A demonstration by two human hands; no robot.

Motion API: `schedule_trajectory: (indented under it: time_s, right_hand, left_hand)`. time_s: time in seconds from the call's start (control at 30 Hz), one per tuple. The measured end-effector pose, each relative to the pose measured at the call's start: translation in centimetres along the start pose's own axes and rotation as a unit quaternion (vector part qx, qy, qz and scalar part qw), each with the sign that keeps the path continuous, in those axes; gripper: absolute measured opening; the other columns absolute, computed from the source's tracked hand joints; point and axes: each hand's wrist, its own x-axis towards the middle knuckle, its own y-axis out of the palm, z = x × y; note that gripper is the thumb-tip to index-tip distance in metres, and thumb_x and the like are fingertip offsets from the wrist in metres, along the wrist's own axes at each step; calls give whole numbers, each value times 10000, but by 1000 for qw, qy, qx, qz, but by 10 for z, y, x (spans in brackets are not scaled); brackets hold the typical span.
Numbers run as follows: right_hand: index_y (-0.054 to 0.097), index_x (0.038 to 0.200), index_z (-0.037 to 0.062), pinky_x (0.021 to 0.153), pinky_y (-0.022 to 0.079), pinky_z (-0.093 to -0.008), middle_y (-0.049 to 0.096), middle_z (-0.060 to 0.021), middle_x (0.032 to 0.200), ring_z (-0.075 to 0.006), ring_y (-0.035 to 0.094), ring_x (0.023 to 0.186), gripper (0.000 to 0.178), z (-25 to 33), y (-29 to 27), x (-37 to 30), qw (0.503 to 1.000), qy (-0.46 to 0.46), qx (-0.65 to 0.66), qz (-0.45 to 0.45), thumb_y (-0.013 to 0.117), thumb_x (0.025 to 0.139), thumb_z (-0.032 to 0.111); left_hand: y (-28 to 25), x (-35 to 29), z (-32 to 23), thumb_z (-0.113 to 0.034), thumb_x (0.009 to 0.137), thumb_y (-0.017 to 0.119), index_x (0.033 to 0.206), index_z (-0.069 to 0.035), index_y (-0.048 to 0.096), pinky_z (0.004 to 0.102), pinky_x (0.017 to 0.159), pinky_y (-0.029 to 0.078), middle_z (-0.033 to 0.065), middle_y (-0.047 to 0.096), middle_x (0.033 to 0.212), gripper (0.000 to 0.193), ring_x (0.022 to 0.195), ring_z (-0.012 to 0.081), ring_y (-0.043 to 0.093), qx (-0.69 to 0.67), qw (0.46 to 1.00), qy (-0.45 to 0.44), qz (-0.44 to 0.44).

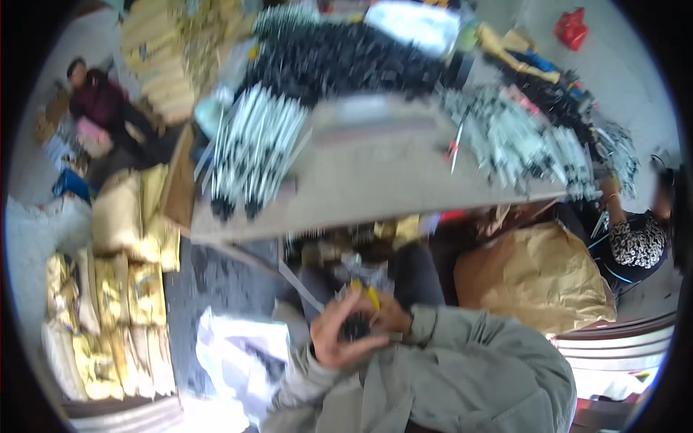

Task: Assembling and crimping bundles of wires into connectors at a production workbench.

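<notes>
My two hands are together above my lap, in front of the table's near edge. My left hand (333, 335) curls around a small black part (355, 327), with thumb and fingers on either side of it. My right hand (393, 316) is closed close beside it, its fingers around a small yellow piece (372, 296) whose kind is blurred. A narrow pale strip (302, 287) runs from the table edge down to my left hand; I cannot tell whether it is held. Crumpled clear plastic (364, 271) lies just beyond my hands.
The table (361, 177) bears bundles of pale rods (256, 148) at left, more rods (505, 133) at right and a heap of black parts (346, 61). A brown paper sack (534, 278) stands at right, stacked yellow bags (108, 325) at left. A person (639, 238) sits at right, another (105, 105) far left.
</notes>
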Motion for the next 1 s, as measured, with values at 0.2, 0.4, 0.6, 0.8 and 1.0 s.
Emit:
schedule_trajectory:
  time_s: [0.2,0.4,0.6,0.8,1.0]
  right_hand:
    - [570,952,2,830,390,-257,470,-60,1036,-120,475,924,170,45,-9,20,985,5,174,5,556,784,22]
    - [496,1076,6,762,393,-215,467,-72,1036,-88,484,876,281,41,-3,12,975,35,220,-13,539,799,7]
    - [563,952,-19,778,412,-232,456,-71,1033,-113,497,899,169,47,6,18,992,-5,117,-45,583,788,17]
    - [579,934,-22,816,399,-265,456,-80,1000,-170,504,924,162,65,18,34,982,42,177,-42,610,789,45]
    - [579,997,-17,757,422,-243,550,-94,970,-165,558,825,228,61,16,39,995,-49,63,-63,615,792,77]
  left_hand:
    - [0,-17,42,-740,665,484,1299,60,303,377,776,437,245,500,1087,1037,905,308,540,-13,923,251,-292]
    - [-56,-66,127,-847,647,144,1377,-14,202,437,1055,195,229,380,1320,1109,1247,337,349,-143,948,-169,-229]
    - [-9,-36,45,-851,558,397,1380,23,133,408,1011,286,226,446,1244,1229,1175,313,433,-276,936,-218,-32]
    - [-4,-30,9,-227,567,845,1369,34,126,328,875,433,199,547,1088,1109,991,247,563,-63,991,-93,-77]
    - [-6,-35,6,32,670,703,1067,25,504,281,754,459,123,624,879,444,828,192,607,-42,977,-138,-158]
